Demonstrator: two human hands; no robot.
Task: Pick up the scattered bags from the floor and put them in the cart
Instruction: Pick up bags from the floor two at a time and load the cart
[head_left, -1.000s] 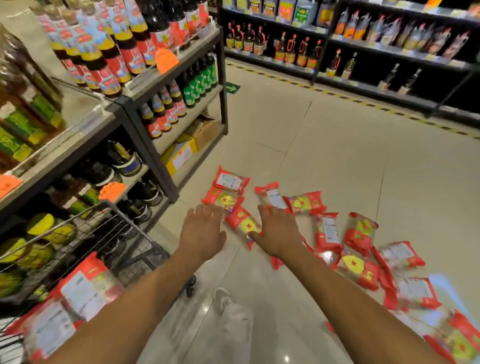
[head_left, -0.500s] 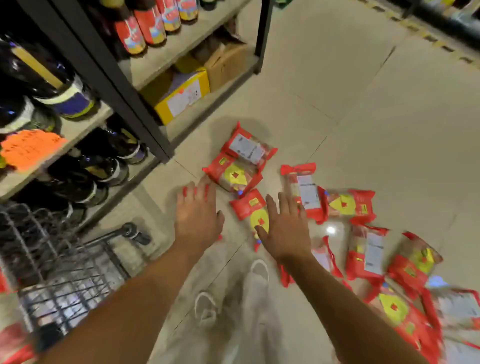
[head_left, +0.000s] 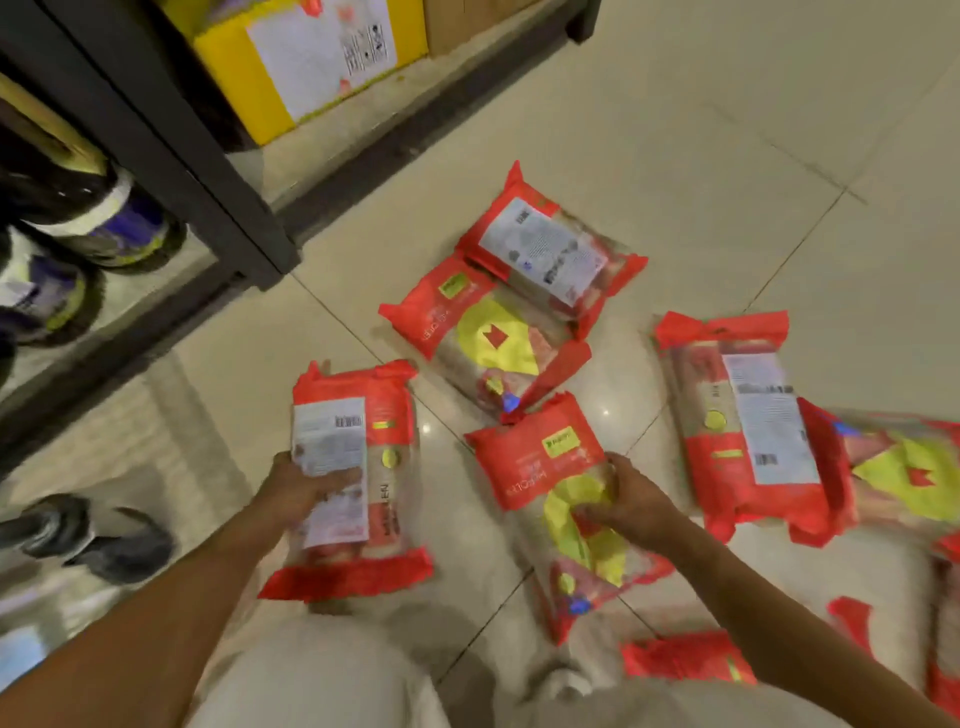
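L hand (head_left: 306, 480) gripping label-side bag (head_left: 358, 467), R hand (head_left: 631, 501) clutching yellow-front bag (head_left: 561, 483); box (head_left: 291, 57) on shelf (head_left: 171, 150).

The bags (head_left: 511, 338) were bright red with clear middles, some showing a yellow patch with a small red mark, others a white printed label with black barcodes. The floor (head_left: 701, 130) was glossy cream tile with thin dark grout lines. A yellow box (head_left: 291, 62) with a white label sat on the black-framed shelf (head_left: 171, 156).
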